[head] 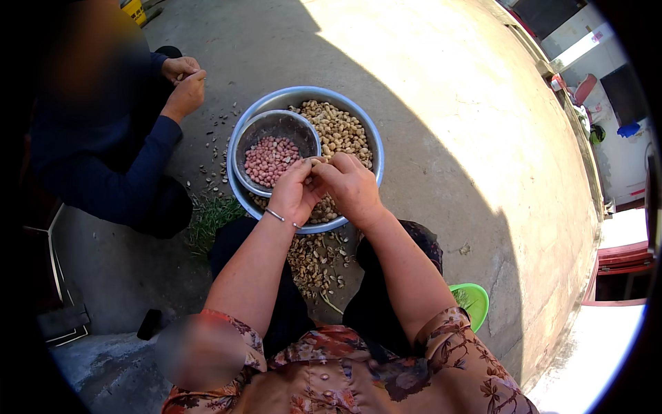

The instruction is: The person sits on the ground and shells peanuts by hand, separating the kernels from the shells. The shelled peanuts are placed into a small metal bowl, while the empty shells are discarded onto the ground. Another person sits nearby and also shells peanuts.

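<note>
My left hand (294,190), with a silver bangle at its wrist, and my right hand (352,187) meet above a large metal basin (379,155). Pinched between their fingertips is a peanut (315,162), mostly covered by the fingers. Unshelled peanuts (341,127) fill the basin. Inside it, on the left, a smaller metal bowl (239,150) holds shelled pink peanut kernels (269,158). My fingers are over the bowl's right rim.
Peanut shells (315,264) litter the concrete floor (414,129) between my feet. Green grass (209,225) lies left of the basin. A crouching person's hands (183,93) hold something small at upper left. A green plastic basin (482,305) sits at my right, a dark phone-like object (149,324) at lower left.
</note>
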The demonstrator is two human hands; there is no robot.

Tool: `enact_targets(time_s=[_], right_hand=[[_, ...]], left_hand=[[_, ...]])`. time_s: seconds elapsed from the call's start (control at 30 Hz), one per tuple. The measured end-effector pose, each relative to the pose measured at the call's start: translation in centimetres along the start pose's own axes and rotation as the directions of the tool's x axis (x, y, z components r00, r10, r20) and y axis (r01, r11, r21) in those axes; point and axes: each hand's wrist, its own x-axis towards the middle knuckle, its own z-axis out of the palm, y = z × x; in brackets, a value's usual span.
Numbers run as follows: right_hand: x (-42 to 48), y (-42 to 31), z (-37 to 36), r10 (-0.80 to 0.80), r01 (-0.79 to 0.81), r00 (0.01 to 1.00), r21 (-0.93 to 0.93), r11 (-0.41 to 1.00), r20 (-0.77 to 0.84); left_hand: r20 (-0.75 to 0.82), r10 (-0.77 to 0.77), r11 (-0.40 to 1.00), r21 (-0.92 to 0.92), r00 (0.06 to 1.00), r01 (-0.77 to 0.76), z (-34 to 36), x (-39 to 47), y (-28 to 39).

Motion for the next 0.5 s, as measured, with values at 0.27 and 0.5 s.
enact_targets(time_s=[0.27, 0.5], right_hand=[[0.7, 3.9, -0.9, 0.709, -0.331, 0.613, 0.928, -0.170, 0.349], [1.6, 8.2, 1.0, 0.736, -0.703, 0.494, 0.711, 0.023, 0.464]], left_hand=[[-0.191, -0.019, 0.999, -0.037, 0.981, 0.013, 0.3, 0.1, 0.6], [-0.211, 0.048, 0.998, -0.036, 0.976, -0.057, -0.8, 0.8, 0.8]])
